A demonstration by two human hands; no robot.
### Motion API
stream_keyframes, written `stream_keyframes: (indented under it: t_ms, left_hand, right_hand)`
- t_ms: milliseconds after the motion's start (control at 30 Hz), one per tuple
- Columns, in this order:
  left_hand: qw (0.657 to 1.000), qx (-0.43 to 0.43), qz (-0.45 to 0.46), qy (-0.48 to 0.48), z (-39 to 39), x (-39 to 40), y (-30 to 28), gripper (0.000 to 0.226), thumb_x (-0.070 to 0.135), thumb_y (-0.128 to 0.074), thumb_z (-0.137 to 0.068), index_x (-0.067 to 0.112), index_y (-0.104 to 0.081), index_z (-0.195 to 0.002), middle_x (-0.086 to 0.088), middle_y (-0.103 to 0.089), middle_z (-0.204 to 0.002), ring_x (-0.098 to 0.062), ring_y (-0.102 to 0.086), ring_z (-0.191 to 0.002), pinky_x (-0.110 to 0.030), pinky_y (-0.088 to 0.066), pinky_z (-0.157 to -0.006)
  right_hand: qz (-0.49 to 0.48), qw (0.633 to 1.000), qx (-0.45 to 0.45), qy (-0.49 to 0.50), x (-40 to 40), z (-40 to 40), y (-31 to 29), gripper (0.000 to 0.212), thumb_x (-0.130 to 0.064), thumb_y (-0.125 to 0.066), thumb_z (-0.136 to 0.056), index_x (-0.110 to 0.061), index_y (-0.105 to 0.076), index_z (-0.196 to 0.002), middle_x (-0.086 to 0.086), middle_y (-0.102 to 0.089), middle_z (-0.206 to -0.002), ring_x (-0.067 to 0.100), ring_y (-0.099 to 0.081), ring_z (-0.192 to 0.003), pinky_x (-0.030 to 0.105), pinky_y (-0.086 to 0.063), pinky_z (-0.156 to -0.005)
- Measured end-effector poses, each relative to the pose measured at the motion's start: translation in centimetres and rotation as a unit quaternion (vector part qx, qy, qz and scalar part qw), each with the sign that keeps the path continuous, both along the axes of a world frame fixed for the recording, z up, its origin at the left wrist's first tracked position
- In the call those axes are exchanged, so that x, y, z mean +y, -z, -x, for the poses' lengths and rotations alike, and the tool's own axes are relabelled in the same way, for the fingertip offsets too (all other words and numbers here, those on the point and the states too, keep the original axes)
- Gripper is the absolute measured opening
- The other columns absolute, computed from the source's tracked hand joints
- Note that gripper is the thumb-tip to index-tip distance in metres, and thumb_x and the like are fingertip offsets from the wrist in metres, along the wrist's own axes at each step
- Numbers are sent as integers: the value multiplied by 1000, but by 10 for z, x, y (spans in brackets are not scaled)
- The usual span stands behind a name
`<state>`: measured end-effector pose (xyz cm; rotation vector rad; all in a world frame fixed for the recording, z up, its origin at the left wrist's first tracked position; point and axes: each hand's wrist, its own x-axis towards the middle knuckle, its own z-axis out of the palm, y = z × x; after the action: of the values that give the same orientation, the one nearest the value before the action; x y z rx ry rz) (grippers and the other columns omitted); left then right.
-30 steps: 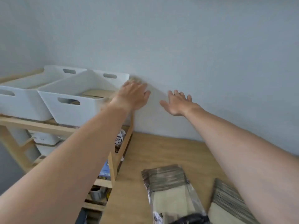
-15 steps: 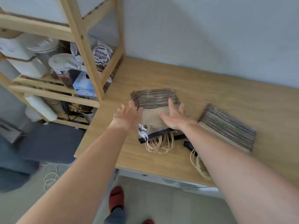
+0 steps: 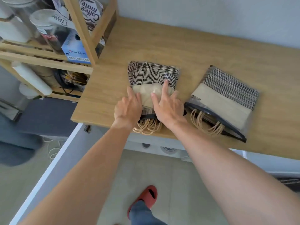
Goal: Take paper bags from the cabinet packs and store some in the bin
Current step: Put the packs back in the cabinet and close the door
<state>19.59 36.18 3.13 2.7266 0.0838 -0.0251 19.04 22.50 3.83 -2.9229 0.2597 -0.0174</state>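
Two clear plastic packs of folded brown paper bags with twine handles lie on the wooden countertop (image 3: 203,51). The left pack (image 3: 151,75) is under both hands. My left hand (image 3: 128,108) rests on its left side near the opening, fingers partly curled at the edge. My right hand (image 3: 168,104) lies flat on top with the index finger stretched out. The pack's handles hang over the counter's front edge. The right pack (image 3: 225,101) lies untouched beside it. The white bin is out of view.
A wooden shelf unit (image 3: 81,30) stands at the left, holding jars, a coffee creamer pack, a blue box and rolls. Below the counter are a white cabinet front, a tiled floor and my foot in a red slipper (image 3: 144,197).
My hands left the white bins on the top shelf and came down onto the left pack. The view tilted down from the wall to the counter and floor.
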Motion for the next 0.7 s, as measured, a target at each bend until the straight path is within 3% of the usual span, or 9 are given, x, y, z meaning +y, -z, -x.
stream_keyframes:
  t_ms: [100, 267, 333, 433, 533, 700]
  left_hand:
    - [999, -27, 5, -24, 27, 8, 6, 54, 41, -18, -104, 8, -29, -145, -22, -68, -85, -44, -66, -72, -40, -43, -54]
    - [999, -26, 30, -15, 83, 22, 7, 42, 40, -19, -103, 10, -40, -123, -22, -67, -85, -46, -65, -72, -41, -39, -53]
    - [998, -22, 51, -19, 111, 27, 8, 43, 40, -20, -104, 11, -39, -129, -23, -67, -90, -47, -64, -78, -42, -39, -57]
    - [998, -31, 55, -11, 158, 38, 19, 52, 42, -18, -102, 14, -26, -146, -22, -68, -99, -46, -64, -76, -45, -44, -61]
    - [995, 14, 94, -9, 215, 49, 36, 54, 44, -18, -102, 20, -16, -150, -19, -68, -85, -44, -64, -73, -52, -52, -68]
    - [989, 103, 108, -12, 296, 66, 85, 53, 44, -19, -103, 25, -13, -152, -19, -71, -91, -43, -65, -82, -47, -51, -73]
  right_hand:
    - [2, 999, -37, 3, 9, 31, 4, 76, -62, -27, -101, -19, -11, -161, 24, -54, -114, 34, -60, -82, 38, -44, -70]
    - [-24, 997, -67, -3, 19, 87, 9, 73, -62, -31, -101, -23, -14, -161, 21, -53, -113, 32, -57, -75, 36, -43, -67]
    - [-55, 995, -80, 3, 24, 113, 14, 73, -62, -32, -100, -27, -13, -160, 18, -51, -112, 28, -50, -69, 33, -41, -63]
    - [-107, 990, -95, 12, 36, 163, 31, 73, -64, -33, -99, -31, -11, -160, 16, -48, -110, 28, -51, -65, 36, -51, -60]
    - [-152, 984, -96, 19, 49, 223, 61, 73, -63, -33, -98, -31, -9, -160, 15, -45, -106, 27, -53, -63, 39, -54, -58]
    - [-194, 980, -42, 30, 62, 310, 112, 75, -60, -42, -98, -31, -10, -160, 12, -47, -107, 26, -58, -68, 36, -54, -59]
